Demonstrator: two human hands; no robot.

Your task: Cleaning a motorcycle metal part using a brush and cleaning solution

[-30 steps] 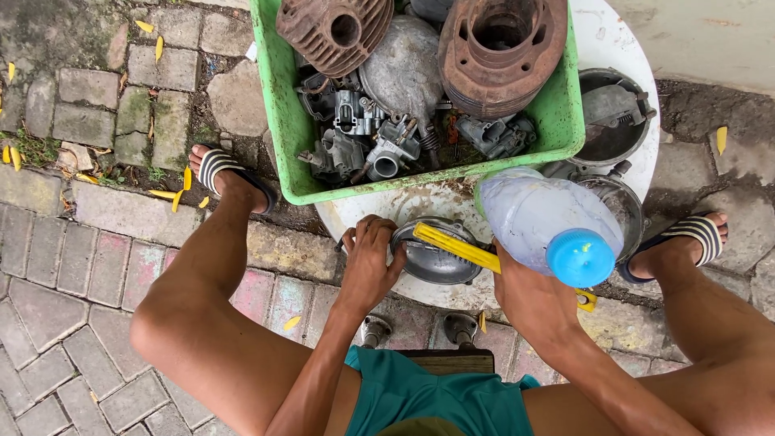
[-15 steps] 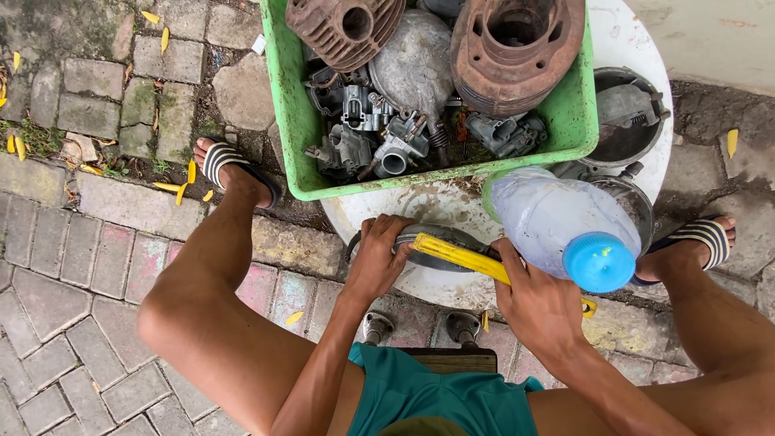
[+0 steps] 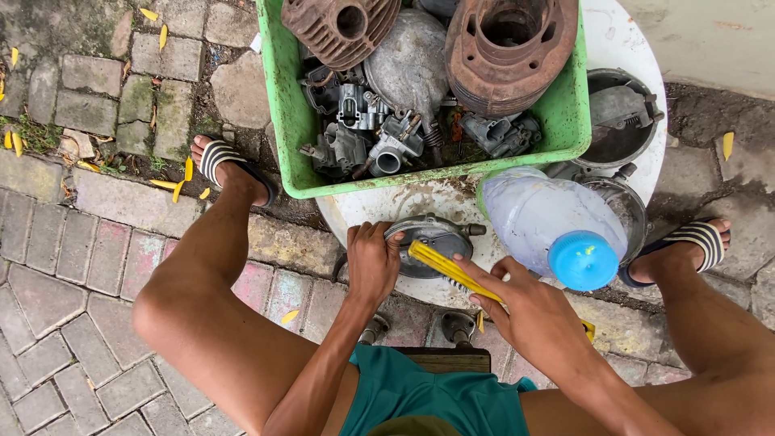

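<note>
The left hand grips the rim of a round grey engine cover on the white basin. Beside it, the right hand holds a yellow brush against that cover.

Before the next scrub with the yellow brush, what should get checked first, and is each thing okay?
1. Left hand grips the round grey metal part: ok.
2. Right hand holds the yellow brush: ok.
3. Brush head lies on the part: ok.
4. Plastic bottle with blue cap close beside the right hand, could get knocked: not ok.
5. Green crate of engine parts sits fully on the white basin: cannot tell.
6. Both sandalled feet flat on the paving: ok.
</note>
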